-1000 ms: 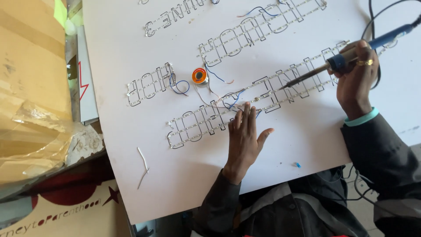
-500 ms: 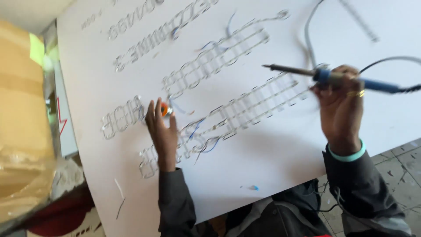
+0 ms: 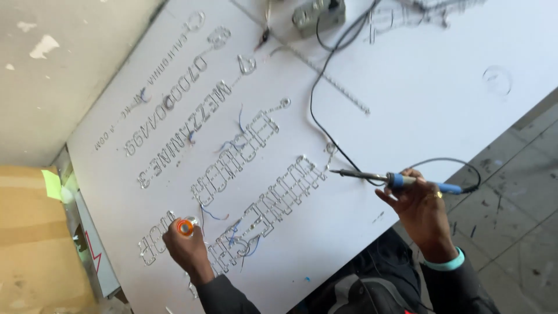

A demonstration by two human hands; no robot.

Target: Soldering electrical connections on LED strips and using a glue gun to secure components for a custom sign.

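Two bare hands are working over a large white board (image 3: 407,99) covered with rows of wire-formed letters (image 3: 256,145). At the far left a cardboard box (image 3: 29,232) is sitting beside the board. The left hand (image 3: 185,247) is resting near the lower left lettering, its fingers curling around a small orange spool (image 3: 185,227), pinching it against the board. Thin blue wires (image 3: 232,232) are trailing among the nearest row of letters (image 3: 273,203). Further right, the right hand (image 3: 421,206) is gripping the blue handle of a soldering iron (image 3: 395,179), fingers wrapped closed around it, its tip hovering just beside the end of that row. A black cord (image 3: 325,75) is running up to a grey box (image 3: 317,13). Judging by this, the rows are looking largely shaped, while the loose wire ends in the nearest row are suggesting that joining there is unfinished.
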